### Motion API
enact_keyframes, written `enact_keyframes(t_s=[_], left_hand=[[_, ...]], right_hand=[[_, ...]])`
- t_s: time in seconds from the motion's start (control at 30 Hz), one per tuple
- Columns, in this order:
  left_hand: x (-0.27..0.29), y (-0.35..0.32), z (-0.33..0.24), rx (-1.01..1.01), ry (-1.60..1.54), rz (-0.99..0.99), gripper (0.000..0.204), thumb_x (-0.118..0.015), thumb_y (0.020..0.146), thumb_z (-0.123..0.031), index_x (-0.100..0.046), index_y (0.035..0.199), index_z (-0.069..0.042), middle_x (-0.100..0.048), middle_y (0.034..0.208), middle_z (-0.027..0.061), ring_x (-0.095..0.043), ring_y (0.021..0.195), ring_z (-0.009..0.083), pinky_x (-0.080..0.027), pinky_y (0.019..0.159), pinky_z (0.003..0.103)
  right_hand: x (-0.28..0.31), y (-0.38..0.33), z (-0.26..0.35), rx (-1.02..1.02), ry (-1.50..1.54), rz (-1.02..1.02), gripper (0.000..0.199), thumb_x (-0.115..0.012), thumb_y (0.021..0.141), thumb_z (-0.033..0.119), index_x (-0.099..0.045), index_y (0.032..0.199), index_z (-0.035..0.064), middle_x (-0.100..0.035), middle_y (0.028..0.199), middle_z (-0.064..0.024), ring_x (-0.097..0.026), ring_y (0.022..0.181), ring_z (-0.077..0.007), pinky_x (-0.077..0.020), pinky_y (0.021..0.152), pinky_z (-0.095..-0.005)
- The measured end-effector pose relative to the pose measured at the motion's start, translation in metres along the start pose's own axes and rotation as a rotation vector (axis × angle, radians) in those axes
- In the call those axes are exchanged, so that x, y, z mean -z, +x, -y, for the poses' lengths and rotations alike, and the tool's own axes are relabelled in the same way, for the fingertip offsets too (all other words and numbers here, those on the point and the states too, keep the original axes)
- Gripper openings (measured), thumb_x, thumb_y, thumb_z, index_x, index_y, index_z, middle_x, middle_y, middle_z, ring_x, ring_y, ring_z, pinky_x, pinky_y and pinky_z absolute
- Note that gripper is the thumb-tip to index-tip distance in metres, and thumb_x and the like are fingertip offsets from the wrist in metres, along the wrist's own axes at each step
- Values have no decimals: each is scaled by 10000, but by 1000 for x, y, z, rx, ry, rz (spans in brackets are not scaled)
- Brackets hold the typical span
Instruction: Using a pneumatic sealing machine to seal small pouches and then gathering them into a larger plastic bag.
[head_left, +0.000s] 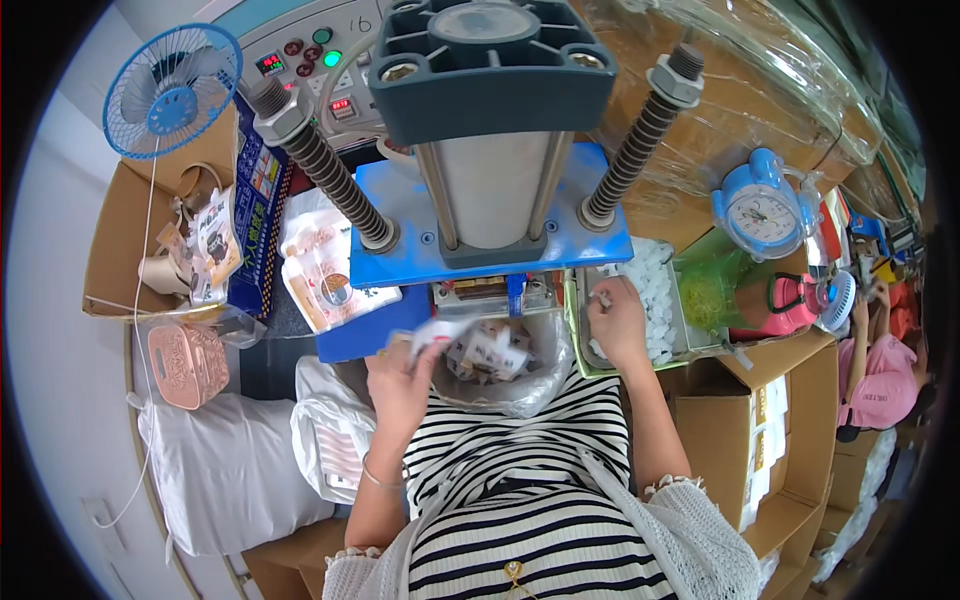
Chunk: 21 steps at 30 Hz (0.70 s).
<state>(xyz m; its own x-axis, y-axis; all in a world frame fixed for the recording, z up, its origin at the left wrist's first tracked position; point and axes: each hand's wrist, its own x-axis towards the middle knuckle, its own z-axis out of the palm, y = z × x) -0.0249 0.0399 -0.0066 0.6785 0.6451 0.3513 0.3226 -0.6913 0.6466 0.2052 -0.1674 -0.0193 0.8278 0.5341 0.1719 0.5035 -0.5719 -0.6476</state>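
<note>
My left hand [398, 388] is closed on a small white printed packet [440, 332], which is blurred by motion. It is at the left rim of a bin lined with clear plastic [545, 385], where several similar printed packets [492, 350] lie. My right hand [618, 322] reaches into a green-edged tray [597, 368] of small translucent white pieces [655, 290]. Its fingers are pinched together on one small whitish piece [602, 298]. In front of both hands stands a press with a blue plate [490, 262]. To its left, larger printed pouches [322, 270] lie flat by a blue sheet [365, 335].
A blue fan [172, 108] and a carton of pouches [125, 250] stand at the left, above a pink basket [188, 365]. Rightward are a blue alarm clock [762, 215], a pink bottle [775, 305] and an open carton [708, 425]. A person in pink [880, 375] works at far right.
</note>
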Motion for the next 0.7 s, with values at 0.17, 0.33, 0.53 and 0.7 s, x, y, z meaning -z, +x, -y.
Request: enact_keyframes(t_s=[0.17, 0.33, 0.53, 0.7], left_hand=[[-17, -13, -36, 249, -383, 361, 243, -749, 824, -203, -683, 863, 28, -645, 743, 104, -572, 650, 180, -454, 598, 310], [-31, -9, -42, 411, -415, 533, 244, -751, 839, -206, -707, 901, 25, -686, 755, 62, -569, 646, 58, -457, 580, 253], [-57, -16, -30, 574, -758, 494, 251, -739, 861, -210, -714, 895, 37, -705, 796, 43, -580, 661, 44, -466, 590, 226], [-68, -1, -15, 601, -879, 411, 226, -714, 885, -188, -713, 915, 35, -695, 813, 11, -574, 690, 37, -465, 599, 211]], right_hand=[[11, -11, 69, 220, 514, 199, 109, -589, 870, 2, -598, 978, 13, -552, 930, -107, -540, 842, -283, -459, 780, -334], [-1, 8, 81, 678, 4, 456, 144, -592, 875, 8, -608, 1017, 16, -588, 940, -109, -574, 861, -272, -464, 824, -330], [-33, -2, 63, 178, 558, 359, 151, -613, 864, 25, -608, 1013, 6, -609, 909, -124, -583, 843, -288, -476, 794, -343], [-25, -7, 52, 3, 502, 74, 220, -658, 852, 73, -605, 1054, 6, -627, 928, -136, -600, 788, -261, -493, 701, -319]])
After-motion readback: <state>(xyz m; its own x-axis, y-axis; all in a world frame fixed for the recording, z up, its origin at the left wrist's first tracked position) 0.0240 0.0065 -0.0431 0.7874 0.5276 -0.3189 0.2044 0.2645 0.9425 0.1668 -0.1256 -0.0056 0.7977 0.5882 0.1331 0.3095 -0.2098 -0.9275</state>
